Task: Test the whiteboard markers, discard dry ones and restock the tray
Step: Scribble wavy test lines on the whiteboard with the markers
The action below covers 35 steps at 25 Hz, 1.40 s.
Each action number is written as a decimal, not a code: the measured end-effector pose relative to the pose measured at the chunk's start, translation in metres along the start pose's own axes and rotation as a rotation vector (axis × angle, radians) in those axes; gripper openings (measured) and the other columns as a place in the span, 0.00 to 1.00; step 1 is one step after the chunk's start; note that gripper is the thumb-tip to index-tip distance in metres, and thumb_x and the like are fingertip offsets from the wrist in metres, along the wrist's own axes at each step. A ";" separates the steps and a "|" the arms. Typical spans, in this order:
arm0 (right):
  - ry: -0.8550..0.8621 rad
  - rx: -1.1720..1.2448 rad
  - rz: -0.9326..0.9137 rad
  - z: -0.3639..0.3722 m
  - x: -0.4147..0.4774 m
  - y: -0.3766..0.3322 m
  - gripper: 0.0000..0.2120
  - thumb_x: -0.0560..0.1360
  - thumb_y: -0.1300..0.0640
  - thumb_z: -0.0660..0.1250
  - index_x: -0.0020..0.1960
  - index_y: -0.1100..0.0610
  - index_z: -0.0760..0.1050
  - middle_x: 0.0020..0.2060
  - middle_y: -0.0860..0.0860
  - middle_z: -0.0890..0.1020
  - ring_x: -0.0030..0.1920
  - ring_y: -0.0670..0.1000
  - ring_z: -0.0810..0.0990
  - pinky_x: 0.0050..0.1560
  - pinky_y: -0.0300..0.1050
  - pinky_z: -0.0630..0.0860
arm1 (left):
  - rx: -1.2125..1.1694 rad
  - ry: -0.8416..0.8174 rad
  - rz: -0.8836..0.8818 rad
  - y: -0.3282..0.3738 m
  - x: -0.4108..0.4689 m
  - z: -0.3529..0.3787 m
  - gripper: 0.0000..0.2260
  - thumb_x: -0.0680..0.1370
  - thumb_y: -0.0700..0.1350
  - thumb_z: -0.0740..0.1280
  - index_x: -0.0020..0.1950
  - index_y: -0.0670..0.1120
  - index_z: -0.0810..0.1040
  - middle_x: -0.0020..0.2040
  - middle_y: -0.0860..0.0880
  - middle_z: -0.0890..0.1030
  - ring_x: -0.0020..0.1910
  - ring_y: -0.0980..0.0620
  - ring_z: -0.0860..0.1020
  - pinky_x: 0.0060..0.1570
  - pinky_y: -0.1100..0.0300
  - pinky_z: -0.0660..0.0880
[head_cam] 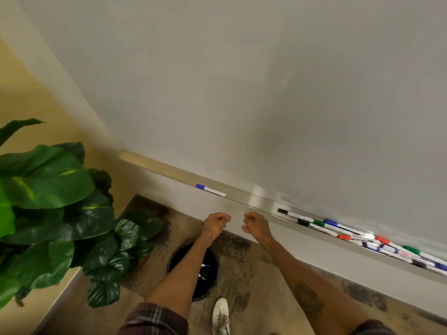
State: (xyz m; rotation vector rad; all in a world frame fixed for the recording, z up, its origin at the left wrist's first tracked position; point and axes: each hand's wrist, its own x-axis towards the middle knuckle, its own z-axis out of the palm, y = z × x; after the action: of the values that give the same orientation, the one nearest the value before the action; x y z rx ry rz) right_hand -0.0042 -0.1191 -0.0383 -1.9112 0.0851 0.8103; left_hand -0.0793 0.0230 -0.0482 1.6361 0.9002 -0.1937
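A whiteboard [242,93] fills the upper view, with a long tray [242,201] along its lower edge. One blue-capped marker [210,190] lies alone on the tray's left part. Several markers [362,235] with black, green, blue and red caps lie in a row on the right part. My left hand [216,223] and my right hand [255,223] hover side by side just below the tray, fingers curled, holding nothing that I can see. A black waste bin [193,269] stands on the floor under my left forearm, with a couple of markers [204,270] inside.
A large green-leaved plant [55,213] stands at the left, close to the bin. The floor [254,274] is mottled brown carpet. A white shoe [220,315] shows at the bottom, next to the bin.
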 end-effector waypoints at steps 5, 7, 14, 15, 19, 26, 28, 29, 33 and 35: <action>0.312 0.051 -0.072 -0.090 0.010 0.029 0.08 0.79 0.65 0.62 0.55 0.58 0.78 0.49 0.58 0.82 0.47 0.57 0.81 0.56 0.56 0.80 | 0.076 -0.126 0.107 0.034 0.009 0.076 0.13 0.81 0.45 0.65 0.65 0.44 0.80 0.62 0.46 0.81 0.58 0.47 0.80 0.63 0.52 0.76; 0.434 0.007 -0.063 -0.121 0.014 0.043 0.12 0.79 0.65 0.62 0.60 0.59 0.76 0.53 0.56 0.81 0.53 0.58 0.80 0.61 0.57 0.77 | 0.068 -0.170 0.153 0.041 0.013 0.101 0.15 0.81 0.44 0.65 0.67 0.44 0.77 0.65 0.45 0.79 0.62 0.46 0.77 0.67 0.50 0.73; 0.552 0.102 0.098 -0.177 0.035 0.088 0.19 0.78 0.67 0.63 0.68 0.58 0.71 0.62 0.57 0.79 0.58 0.60 0.79 0.62 0.61 0.76 | 0.084 -0.226 0.100 0.045 0.037 0.163 0.23 0.80 0.43 0.67 0.75 0.47 0.69 0.72 0.46 0.72 0.69 0.43 0.73 0.70 0.45 0.69; 0.547 0.097 0.109 -0.177 0.036 0.090 0.19 0.78 0.67 0.63 0.68 0.58 0.71 0.62 0.57 0.79 0.59 0.60 0.79 0.62 0.61 0.76 | 0.081 -0.227 0.087 0.042 0.042 0.169 0.23 0.80 0.43 0.67 0.75 0.47 0.68 0.72 0.45 0.72 0.69 0.42 0.73 0.70 0.44 0.69; 0.517 -0.068 0.009 -0.179 0.029 0.082 0.17 0.80 0.66 0.61 0.68 0.60 0.72 0.63 0.56 0.79 0.61 0.59 0.78 0.65 0.54 0.74 | 0.095 -0.208 0.057 0.039 0.051 0.180 0.24 0.80 0.44 0.68 0.75 0.48 0.68 0.71 0.46 0.73 0.67 0.44 0.74 0.69 0.44 0.71; 0.352 -0.793 -0.286 -0.167 0.048 0.066 0.15 0.80 0.61 0.64 0.66 0.59 0.77 0.65 0.55 0.78 0.67 0.55 0.74 0.67 0.49 0.72 | 0.090 -0.210 0.035 0.051 0.052 0.172 0.23 0.80 0.43 0.68 0.75 0.45 0.69 0.71 0.46 0.73 0.68 0.45 0.74 0.69 0.47 0.72; 0.344 -0.918 -0.313 -0.160 0.055 0.070 0.15 0.77 0.60 0.70 0.63 0.59 0.78 0.62 0.55 0.80 0.65 0.56 0.77 0.67 0.50 0.73 | 0.090 -0.230 0.041 0.060 0.049 0.164 0.21 0.80 0.42 0.67 0.74 0.43 0.70 0.70 0.46 0.75 0.66 0.45 0.75 0.66 0.52 0.74; 0.348 -0.957 -0.311 -0.157 0.059 0.072 0.16 0.75 0.59 0.73 0.61 0.58 0.79 0.61 0.55 0.81 0.64 0.56 0.78 0.66 0.50 0.74 | 0.092 -0.236 0.054 0.063 0.049 0.159 0.20 0.81 0.42 0.66 0.73 0.43 0.71 0.68 0.45 0.76 0.64 0.44 0.77 0.63 0.53 0.74; 0.381 -1.007 -0.303 -0.149 0.071 0.077 0.17 0.68 0.59 0.79 0.55 0.57 0.81 0.55 0.54 0.83 0.59 0.55 0.81 0.63 0.50 0.76 | 0.128 -0.232 0.086 0.073 0.049 0.146 0.15 0.82 0.41 0.64 0.68 0.42 0.75 0.63 0.43 0.79 0.59 0.43 0.79 0.57 0.56 0.76; 0.400 -0.998 -0.315 -0.147 0.071 0.076 0.18 0.66 0.60 0.81 0.54 0.56 0.81 0.54 0.53 0.83 0.56 0.55 0.82 0.59 0.50 0.78 | 0.115 -0.233 0.083 0.076 0.049 0.143 0.14 0.82 0.42 0.64 0.67 0.42 0.76 0.62 0.43 0.79 0.59 0.44 0.79 0.56 0.56 0.76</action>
State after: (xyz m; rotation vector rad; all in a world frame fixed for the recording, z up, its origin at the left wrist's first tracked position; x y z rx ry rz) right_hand 0.0937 -0.2573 -0.1000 -2.9030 -0.4478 0.2226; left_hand 0.0515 -0.0838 -0.0594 1.7122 0.6527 -0.3767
